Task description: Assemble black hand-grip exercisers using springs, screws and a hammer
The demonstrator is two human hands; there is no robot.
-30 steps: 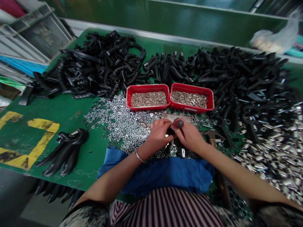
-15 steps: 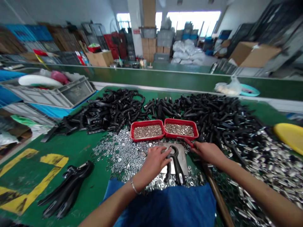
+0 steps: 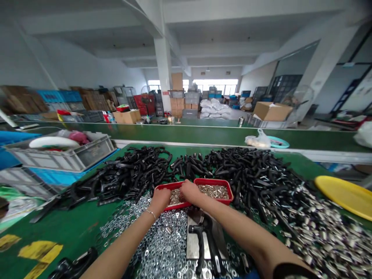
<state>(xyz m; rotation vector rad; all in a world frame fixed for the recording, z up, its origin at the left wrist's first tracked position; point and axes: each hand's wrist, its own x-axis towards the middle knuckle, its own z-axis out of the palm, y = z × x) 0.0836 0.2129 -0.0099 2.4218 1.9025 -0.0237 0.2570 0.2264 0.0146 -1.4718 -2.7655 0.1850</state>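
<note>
Both my hands reach into the left of two red trays (image 3: 178, 206), which holds small shiny metal pins (image 3: 175, 197). My left hand (image 3: 161, 200) is at the tray's left part, fingers curled down among the pins. Over its right part is my right hand (image 3: 190, 192), fingers bent inward and partly hidden. Whatever either hand pinches is too small to make out. Nearer me, a black curved-handled tool part (image 3: 207, 240) lies on a flat metal plate (image 3: 192, 252). Loose metal rings (image 3: 165, 248) surround the plate.
The second red tray (image 3: 213, 192) also contains small metal pieces. Heaps of black handles (image 3: 136, 166) lie behind the trays. Metal cylinders (image 3: 328, 228) and a yellow dish (image 3: 344, 193) are at right. A grey crate (image 3: 87, 155) stands at left.
My left hand has left the black tool part on the plate. My right hand has moved left, away from the red-handled thing. Both are now at the left tray, and the view has tilted up.
</note>
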